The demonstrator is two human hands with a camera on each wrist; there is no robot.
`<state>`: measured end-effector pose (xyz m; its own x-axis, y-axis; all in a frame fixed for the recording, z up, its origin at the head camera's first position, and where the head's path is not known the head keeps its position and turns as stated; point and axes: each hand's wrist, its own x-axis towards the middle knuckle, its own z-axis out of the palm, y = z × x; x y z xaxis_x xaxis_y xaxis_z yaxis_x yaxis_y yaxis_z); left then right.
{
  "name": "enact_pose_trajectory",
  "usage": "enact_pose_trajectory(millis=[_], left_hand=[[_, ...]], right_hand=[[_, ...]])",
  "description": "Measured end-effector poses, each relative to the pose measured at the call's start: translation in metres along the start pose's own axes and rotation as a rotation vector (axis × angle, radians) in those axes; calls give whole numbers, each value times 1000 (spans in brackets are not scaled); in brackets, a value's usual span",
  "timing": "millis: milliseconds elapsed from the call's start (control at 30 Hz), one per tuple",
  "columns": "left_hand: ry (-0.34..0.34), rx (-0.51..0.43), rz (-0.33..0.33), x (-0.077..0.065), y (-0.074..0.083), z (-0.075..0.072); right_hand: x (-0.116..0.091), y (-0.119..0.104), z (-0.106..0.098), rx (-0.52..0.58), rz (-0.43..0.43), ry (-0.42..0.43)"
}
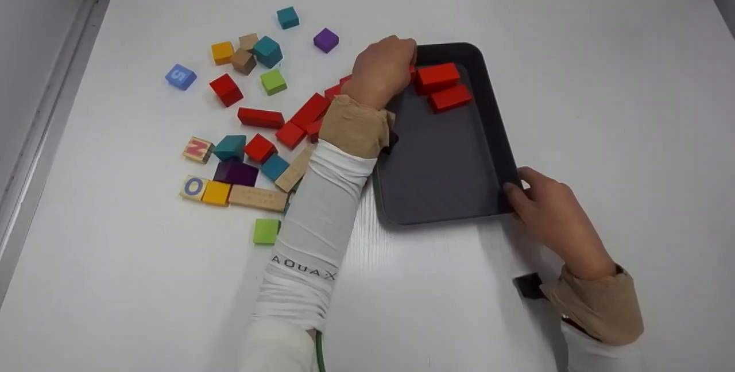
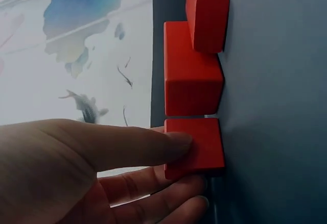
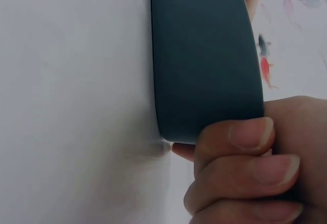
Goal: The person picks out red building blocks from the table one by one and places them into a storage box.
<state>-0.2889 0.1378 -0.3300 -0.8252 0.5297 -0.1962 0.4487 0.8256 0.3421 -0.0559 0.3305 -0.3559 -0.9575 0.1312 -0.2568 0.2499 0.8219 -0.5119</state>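
Observation:
My left hand [image 1: 383,70] reaches over the far left corner of a dark grey tray [image 1: 439,171]. In the left wrist view its thumb and fingers pinch a red block [image 2: 207,145] at the tray's end. Two more red blocks stand beside that one inside the tray, a thick one [image 1: 437,77] and a slimmer one [image 1: 450,98]. At the tray's near right corner, my right hand [image 1: 554,217] grips the wall; the right wrist view shows its fingers curled against the tray's outer side [image 3: 204,60]. My left hand hides most of the pinched block in the head view.
Left of the tray lie scattered wooden blocks, among them a red bar [image 1: 260,117], a purple cube [image 1: 326,40], a green cube [image 1: 266,231] and a plain wood plank [image 1: 258,197]. Several red blocks lie close by the left forearm, which partly covers them. White table [image 1: 620,85] extends to the right.

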Motion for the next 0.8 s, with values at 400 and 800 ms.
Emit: enact_pose_trajectory(millis=[400, 800], left_hand=[[-77, 38, -9, -5, 4, 0], [20, -20, 10, -29, 13, -24]], right_hand=[[1, 1, 2, 8, 8, -20], [0, 2, -1, -5, -8, -11]])
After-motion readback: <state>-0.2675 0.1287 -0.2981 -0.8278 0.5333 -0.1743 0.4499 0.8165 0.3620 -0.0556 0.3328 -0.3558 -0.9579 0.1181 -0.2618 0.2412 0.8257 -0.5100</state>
